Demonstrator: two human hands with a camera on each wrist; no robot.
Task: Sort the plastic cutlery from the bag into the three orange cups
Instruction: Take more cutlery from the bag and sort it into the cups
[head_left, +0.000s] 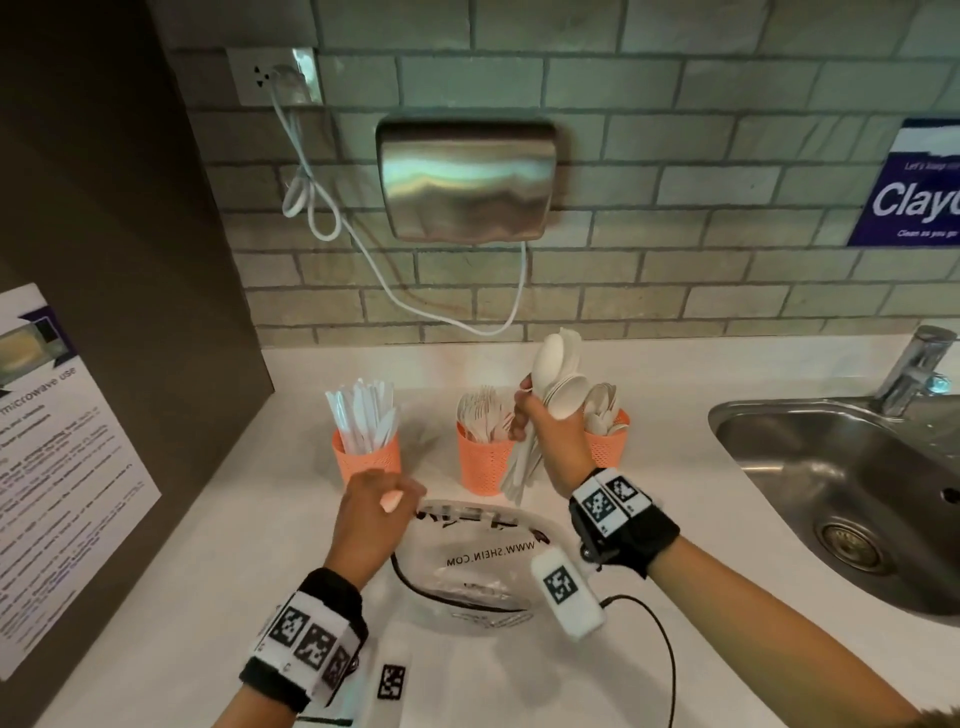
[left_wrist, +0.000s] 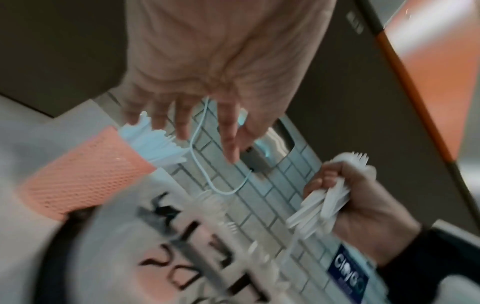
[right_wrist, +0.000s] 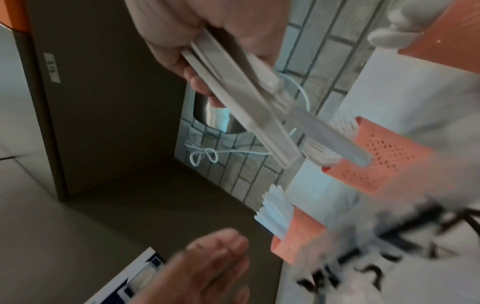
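The right hand (head_left: 540, 441) squeezes a bunch of spoons (head_left: 553, 384) just above the middle cup (head_left: 483, 462) (full of forks), while the left hand (head_left: 371, 512), fingers loose, hovers over the bag (head_left: 483, 566) in front of that cup.

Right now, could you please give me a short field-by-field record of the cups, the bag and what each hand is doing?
left cup: orange, holds knives
middle cup: orange, holds forks
right cup: orange, holds spoons, partly hidden by the right hand
bag: clear plastic, lies on the counter in front of the cups
right hand: grips a bundle of spoons, bowls up
left hand: above the bag's edge, blurred, fingers spread in the wrist view, holds nothing
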